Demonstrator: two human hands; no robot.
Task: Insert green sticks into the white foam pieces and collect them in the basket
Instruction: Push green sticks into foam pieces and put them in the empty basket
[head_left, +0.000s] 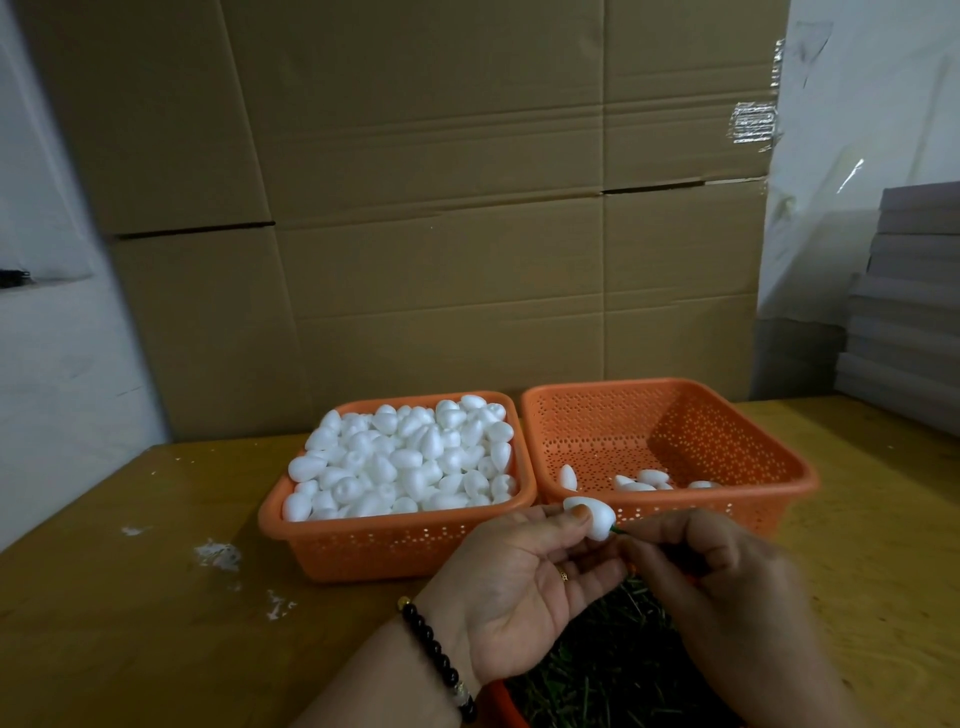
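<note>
My left hand (524, 582) pinches a white egg-shaped foam piece (592, 517) between thumb and fingertips, in front of the two baskets. My right hand (727, 587) pinches a thin green stick (621, 530) whose tip meets the foam piece's lower end. The left orange basket (363, 545) is heaped with plain foam pieces (410, 457). The right orange basket (769, 447) holds several foam pieces (644, 480) along its near wall. A pile of green sticks (618, 670) lies in an orange container under my hands.
The wooden table (130, 597) carries white foam crumbs (218, 553) at left. Stacked cardboard boxes (441, 208) form a wall behind the baskets. A stack of grey boards (909, 312) rises at the right edge.
</note>
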